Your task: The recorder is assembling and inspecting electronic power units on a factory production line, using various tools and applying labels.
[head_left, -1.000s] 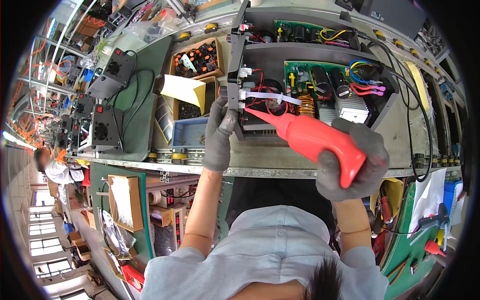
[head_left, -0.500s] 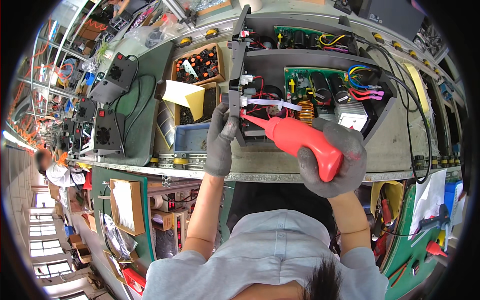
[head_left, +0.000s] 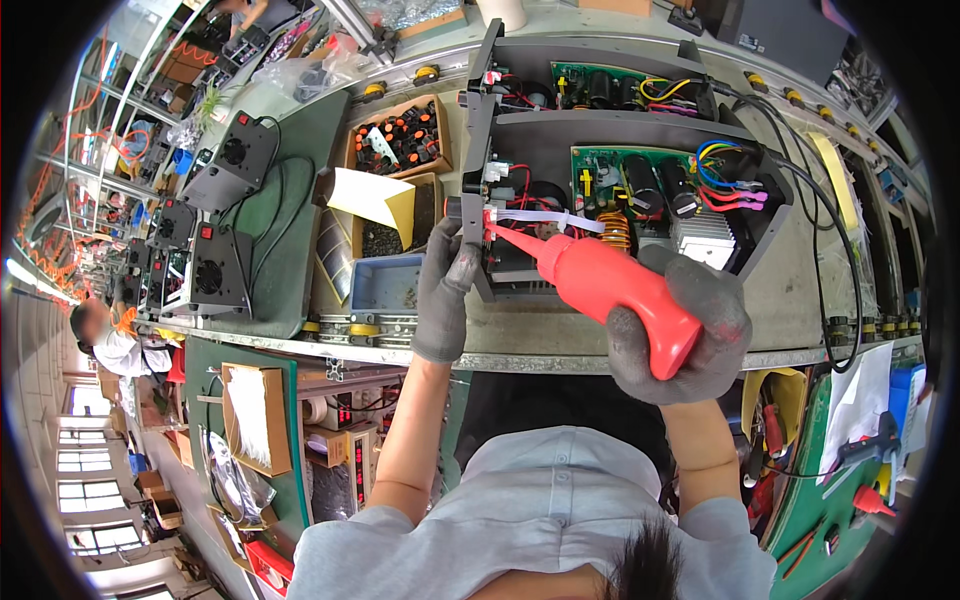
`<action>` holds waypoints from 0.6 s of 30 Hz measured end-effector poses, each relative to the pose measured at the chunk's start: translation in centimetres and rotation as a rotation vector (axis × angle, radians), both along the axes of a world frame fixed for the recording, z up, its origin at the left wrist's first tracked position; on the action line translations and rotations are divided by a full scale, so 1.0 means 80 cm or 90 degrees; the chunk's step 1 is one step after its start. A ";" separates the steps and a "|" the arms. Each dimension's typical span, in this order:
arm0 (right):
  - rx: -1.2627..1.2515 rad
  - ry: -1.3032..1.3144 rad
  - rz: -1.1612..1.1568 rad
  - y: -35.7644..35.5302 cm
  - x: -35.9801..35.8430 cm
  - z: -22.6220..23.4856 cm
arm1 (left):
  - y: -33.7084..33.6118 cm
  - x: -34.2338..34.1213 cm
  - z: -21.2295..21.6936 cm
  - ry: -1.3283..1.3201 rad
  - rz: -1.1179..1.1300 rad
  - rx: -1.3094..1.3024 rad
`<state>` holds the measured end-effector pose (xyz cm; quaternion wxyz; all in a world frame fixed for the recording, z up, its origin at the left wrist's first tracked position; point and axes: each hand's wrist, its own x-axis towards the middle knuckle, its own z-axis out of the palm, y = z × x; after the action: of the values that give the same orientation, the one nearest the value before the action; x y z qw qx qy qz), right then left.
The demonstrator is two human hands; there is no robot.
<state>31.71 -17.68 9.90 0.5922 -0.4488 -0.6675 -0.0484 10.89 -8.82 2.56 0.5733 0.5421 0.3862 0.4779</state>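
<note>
My right hand [head_left: 690, 330], in a grey work glove, is closed round a red squeeze bottle [head_left: 615, 285]. The bottle lies tilted, its tapered nozzle pointing up and left to a small red-and-white connector by the housing's left end panel [head_left: 476, 190]. Whether anything flows out is too small to tell. My gloved left hand [head_left: 443, 300] is closed against the outer side of that panel, just below a black knob [head_left: 453, 207]; its fingertips are partly hidden. Inside the open dark housing [head_left: 620, 120] are a green circuit board [head_left: 590, 165], a copper coil [head_left: 614, 232], a silver heatsink [head_left: 705, 240] and several coloured wires.
A second open housing [head_left: 640, 50] stands behind. Left of them are a box of black-and-orange parts [head_left: 445, 150], a small blue bin [head_left: 385, 282] and several finished black units [head_left: 215, 270]. A black cable [head_left: 858, 300] loops over the bench's right side. A person [head_left: 125, 340] is at far left.
The red bottle and my right hand have shifted slightly right and nearer to me. The nozzle tip stays by the connector. My left hand has barely moved.
</note>
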 end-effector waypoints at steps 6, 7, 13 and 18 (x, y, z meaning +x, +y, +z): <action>0.010 -0.048 -0.038 0.001 0.007 0.007 | -0.007 0.004 0.006 0.013 0.015 0.020; 0.041 0.054 -0.040 -0.002 0.010 0.002 | -0.012 0.008 0.009 0.021 0.027 0.010; -0.004 0.150 -0.026 -0.015 0.015 0.011 | -0.021 -0.010 -0.016 0.017 0.022 0.044; -0.017 -0.029 -0.001 0.010 0.006 0.003 | -0.032 -0.004 -0.013 0.001 -0.020 -0.056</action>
<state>32.16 -16.84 10.14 0.5708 -0.4561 -0.6809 -0.0499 10.58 -11.38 1.54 0.6038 0.5224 0.3988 0.4511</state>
